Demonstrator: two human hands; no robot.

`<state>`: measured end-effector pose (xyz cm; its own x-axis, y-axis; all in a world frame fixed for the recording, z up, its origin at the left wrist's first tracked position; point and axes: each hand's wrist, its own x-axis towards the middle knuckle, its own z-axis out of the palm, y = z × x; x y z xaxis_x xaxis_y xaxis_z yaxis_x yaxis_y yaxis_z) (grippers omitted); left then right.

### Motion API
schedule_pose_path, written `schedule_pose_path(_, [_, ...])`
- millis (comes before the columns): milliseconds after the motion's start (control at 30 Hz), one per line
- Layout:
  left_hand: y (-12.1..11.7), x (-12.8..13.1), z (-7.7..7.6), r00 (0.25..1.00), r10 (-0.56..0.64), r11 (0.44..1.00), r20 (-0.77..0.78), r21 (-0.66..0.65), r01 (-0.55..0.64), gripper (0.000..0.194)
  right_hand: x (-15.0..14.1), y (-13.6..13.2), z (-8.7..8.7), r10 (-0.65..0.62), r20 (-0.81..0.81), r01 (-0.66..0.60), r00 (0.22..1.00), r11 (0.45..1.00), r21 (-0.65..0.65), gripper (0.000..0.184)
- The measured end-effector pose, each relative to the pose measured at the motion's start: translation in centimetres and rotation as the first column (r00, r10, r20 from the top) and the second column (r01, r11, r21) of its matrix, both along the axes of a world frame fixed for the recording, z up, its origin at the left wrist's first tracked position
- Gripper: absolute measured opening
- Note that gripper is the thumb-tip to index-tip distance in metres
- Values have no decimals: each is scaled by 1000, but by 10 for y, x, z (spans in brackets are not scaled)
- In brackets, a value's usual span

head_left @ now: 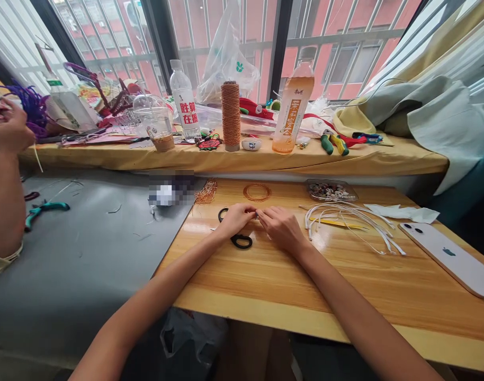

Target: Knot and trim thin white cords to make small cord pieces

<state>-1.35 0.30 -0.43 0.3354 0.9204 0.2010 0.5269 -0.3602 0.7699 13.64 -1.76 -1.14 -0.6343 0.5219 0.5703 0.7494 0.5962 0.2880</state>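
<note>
Through the head camera I am bringing two bare hands together over a wooden table (266,288), the left hand (239,219) and the right hand (282,226) meeting at their fingertips. Both are pinching a small piece (257,215), which is sitting right between the fingertips, mostly hidden by them; I am not able to tell what it is. Beneath my left hand, black-handled scissors (242,242) are lying on the wood, partly covered by the hand and wrist; whether they are touching it, I cannot tell. Just beyond the grip, a coil of orange cord (258,199) is lying flat, and to its left a loose bundle of thread (206,191) is resting near the table's edge. To the right of my right hand, white cords (357,207) are sprawling across a yellow strip (341,224), with a clear tray (332,199) of small mixed pieces standing behind them. Farther right, a pale phone (448,259) is lying face down. On the grey surface (91,248) to the left, teal-handled pliers (47,207) are resting, and a co-worker's hand (7,124) is hanging above at the far left. Along the cloth-covered ledge behind, an orange spool (231,116) is standing upright between a clear bottle (184,103) and an amber drink bottle (293,108).
</note>
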Motion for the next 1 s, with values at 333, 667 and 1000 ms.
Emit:
schedule_pose_path(333, [0,-1,-3,981,25,1000,193,11,-28,12,1,-1,6,-51,-122,54,991,998,20,24])
schedule_pose_path(667, [-7,1,-2,930,6,998,368,-59,16,12,-5,-2,6,-83,-307,88,948,996,2,23])
schedule_pose_path(1000, [-6,1,-1,900,79,986,429,-167,-7,12,-4,-2,8,-152,-272,176,950,982,65,20])
